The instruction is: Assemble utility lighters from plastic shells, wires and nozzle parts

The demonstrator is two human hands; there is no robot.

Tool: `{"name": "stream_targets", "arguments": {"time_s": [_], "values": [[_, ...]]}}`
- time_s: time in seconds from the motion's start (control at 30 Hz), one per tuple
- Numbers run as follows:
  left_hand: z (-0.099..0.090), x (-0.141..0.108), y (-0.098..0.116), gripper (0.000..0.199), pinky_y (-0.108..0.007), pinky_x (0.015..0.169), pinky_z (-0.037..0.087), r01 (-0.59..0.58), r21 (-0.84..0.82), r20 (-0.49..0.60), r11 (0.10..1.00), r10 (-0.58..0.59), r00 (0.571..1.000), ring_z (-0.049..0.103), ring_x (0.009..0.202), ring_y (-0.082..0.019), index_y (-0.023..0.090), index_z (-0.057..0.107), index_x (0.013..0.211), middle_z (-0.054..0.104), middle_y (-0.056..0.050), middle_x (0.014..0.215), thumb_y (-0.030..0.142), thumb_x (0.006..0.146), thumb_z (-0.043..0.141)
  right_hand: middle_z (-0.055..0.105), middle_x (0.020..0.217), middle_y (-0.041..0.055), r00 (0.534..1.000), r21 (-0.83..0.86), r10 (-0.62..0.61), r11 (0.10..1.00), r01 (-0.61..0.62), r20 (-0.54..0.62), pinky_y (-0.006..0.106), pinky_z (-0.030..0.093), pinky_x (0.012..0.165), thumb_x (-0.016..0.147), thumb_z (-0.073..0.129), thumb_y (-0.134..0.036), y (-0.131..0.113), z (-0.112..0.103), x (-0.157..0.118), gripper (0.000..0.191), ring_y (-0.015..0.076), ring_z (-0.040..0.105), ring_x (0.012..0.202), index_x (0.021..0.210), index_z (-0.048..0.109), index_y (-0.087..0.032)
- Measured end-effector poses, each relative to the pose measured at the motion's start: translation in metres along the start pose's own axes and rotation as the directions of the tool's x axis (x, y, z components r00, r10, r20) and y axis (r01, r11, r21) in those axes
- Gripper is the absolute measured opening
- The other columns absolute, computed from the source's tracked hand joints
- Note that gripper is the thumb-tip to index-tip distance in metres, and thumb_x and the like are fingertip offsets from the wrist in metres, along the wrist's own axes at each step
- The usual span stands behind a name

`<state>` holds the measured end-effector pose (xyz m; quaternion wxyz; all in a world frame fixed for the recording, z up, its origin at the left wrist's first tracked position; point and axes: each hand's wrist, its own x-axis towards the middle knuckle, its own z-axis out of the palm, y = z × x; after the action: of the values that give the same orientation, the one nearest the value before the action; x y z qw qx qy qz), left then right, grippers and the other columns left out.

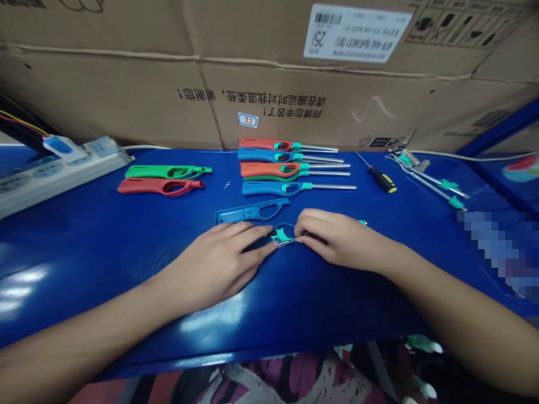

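Near the front middle of the table lies an opened blue gas lighter (284, 227) with a teal trigger (284, 235). My left hand (223, 261) covers its handle end, with thumb and index finger closed on it beside the trigger. On the other side, my right hand (337, 238) pinches the lighter at the nozzle end; exactly what lies between those fingertips is hidden. A teal-tipped end of a rod shows beyond my right wrist. Just behind my hands rests a loose blue half shell (252, 211) with its hollow side up.
Several lighters with metal rods, one of them a blue lighter (269, 188), are lined up behind. Green (162, 171) and red shells (151, 186) lie left, near a power strip (63, 168). A screwdriver (381, 178) and loose rods (433, 182) lie right. A cardboard box (147, 101) backs the table.
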<state>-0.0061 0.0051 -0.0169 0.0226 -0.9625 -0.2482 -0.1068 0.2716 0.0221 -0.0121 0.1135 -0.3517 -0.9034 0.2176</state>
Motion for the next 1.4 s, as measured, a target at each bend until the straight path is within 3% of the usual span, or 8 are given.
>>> {"name": "stream_targets", "arguments": {"time_s": [0.23,0.47,0.87,1.17,1.4], "values": [[0.000,0.001,0.004,0.039,-0.047,0.095,0.057,-0.023,0.057,0.007,0.998,0.022,1.000,0.062,0.122,-0.030,0.019,0.061,0.138,0.062,-0.008,0.143,0.026,0.103,0.045,0.059,0.097,0.0046,1.000,-0.009,-0.002,1.000,0.002,-0.007,0.029,0.046,0.075,0.102,0.048,-0.023,0.000,0.002,0.000,0.009,0.0170,0.057,0.085,0.098,0.056,-0.020],[0.002,-0.004,0.004,0.043,-0.049,0.107,0.052,0.015,0.008,0.073,1.000,-0.016,0.997,0.059,0.129,-0.030,0.019,0.057,0.143,0.057,-0.009,0.148,0.028,0.102,0.046,0.059,0.096,0.0042,1.000,-0.018,-0.004,1.000,0.003,-0.018,0.029,0.045,0.074,0.101,0.049,-0.021,-0.001,0.001,0.001,0.008,0.0167,0.056,0.084,0.099,0.056,-0.019],[-0.008,-0.005,0.010,0.053,-0.049,0.113,0.048,0.025,-0.070,0.127,0.997,-0.015,0.992,0.051,0.138,-0.032,0.010,0.048,0.148,0.049,-0.018,0.153,0.021,0.096,0.048,0.058,0.094,0.0028,0.999,-0.038,-0.011,0.999,0.010,-0.030,0.028,0.044,0.070,0.098,0.054,-0.025,-0.007,0.001,0.001,0.005,0.0154,0.055,0.080,0.097,0.054,-0.020],[-0.007,-0.009,0.008,0.049,-0.042,0.109,0.053,0.034,-0.204,0.068,0.978,-0.020,0.997,0.057,0.133,-0.027,0.013,0.047,0.146,0.056,-0.016,0.147,0.022,0.097,0.049,0.059,0.095,0.0030,0.999,-0.040,-0.037,0.999,0.037,-0.001,0.029,0.044,0.072,0.099,0.053,-0.024,-0.006,-0.003,0.001,0.003,0.0162,0.056,0.084,0.097,0.055,-0.021],[-0.010,-0.007,0.011,0.050,-0.044,0.097,0.060,0.006,-0.126,0.046,0.992,-0.001,0.999,0.064,0.125,-0.033,0.000,0.046,0.141,0.063,-0.028,0.134,0.015,0.093,0.046,0.060,0.096,0.0029,0.999,-0.084,-0.039,0.996,0.041,0.025,0.029,0.045,0.071,0.100,0.053,-0.026,-0.006,-0.002,0.002,0.006,0.0161,0.058,0.083,0.097,0.056,-0.021]]}}
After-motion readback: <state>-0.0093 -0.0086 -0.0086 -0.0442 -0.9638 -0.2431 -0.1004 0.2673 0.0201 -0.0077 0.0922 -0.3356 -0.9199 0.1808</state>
